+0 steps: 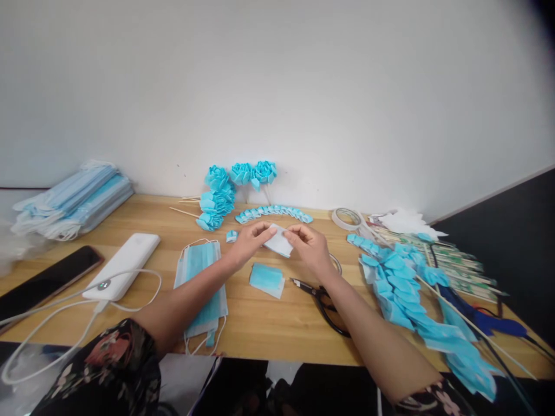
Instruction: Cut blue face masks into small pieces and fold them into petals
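Observation:
My left hand (251,240) and my right hand (310,245) meet above the wooden table (269,323), both pinching a small white piece of mask fabric (280,241) between fingertips. Just below it lies a folded blue mask piece (266,280). A whole blue face mask (202,283) lies under my left forearm. Black scissors (323,300) rest beside my right wrist. A tiny folded blue petal (232,236) sits close to my left hand.
Blue mask flowers on sticks (236,185) lean on the wall, with a row of folded petals (273,212) in front. A mask stack (73,199), a phone (47,277) and a white power bank (124,266) lie left. A tape roll (347,218), blue cut pieces (403,289) and sticks lie right.

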The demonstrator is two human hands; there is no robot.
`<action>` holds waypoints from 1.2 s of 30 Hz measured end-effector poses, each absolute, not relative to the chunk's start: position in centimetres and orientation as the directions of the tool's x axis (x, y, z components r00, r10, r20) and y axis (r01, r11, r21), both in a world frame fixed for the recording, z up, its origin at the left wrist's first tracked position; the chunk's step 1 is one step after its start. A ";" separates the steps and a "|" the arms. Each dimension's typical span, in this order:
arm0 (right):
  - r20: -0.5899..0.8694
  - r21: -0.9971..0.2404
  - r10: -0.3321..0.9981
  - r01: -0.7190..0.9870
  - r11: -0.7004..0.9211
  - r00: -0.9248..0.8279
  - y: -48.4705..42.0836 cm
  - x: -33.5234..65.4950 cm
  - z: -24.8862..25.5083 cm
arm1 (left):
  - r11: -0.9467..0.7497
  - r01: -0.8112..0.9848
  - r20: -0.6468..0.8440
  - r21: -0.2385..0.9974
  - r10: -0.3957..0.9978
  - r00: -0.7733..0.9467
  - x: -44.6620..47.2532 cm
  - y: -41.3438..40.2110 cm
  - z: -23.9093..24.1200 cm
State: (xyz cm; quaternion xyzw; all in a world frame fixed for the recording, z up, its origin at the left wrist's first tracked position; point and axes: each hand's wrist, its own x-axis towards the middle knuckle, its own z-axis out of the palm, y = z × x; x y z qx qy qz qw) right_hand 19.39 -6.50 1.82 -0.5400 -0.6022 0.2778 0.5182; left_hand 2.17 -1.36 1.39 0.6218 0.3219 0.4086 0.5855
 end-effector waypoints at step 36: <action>0.360 -0.858 0.929 0.421 0.295 0.082 -6.3 19.3 1.6 | 0.009 -0.199 0.077 0.980 0.904 0.421 2.1 -1.4 0.9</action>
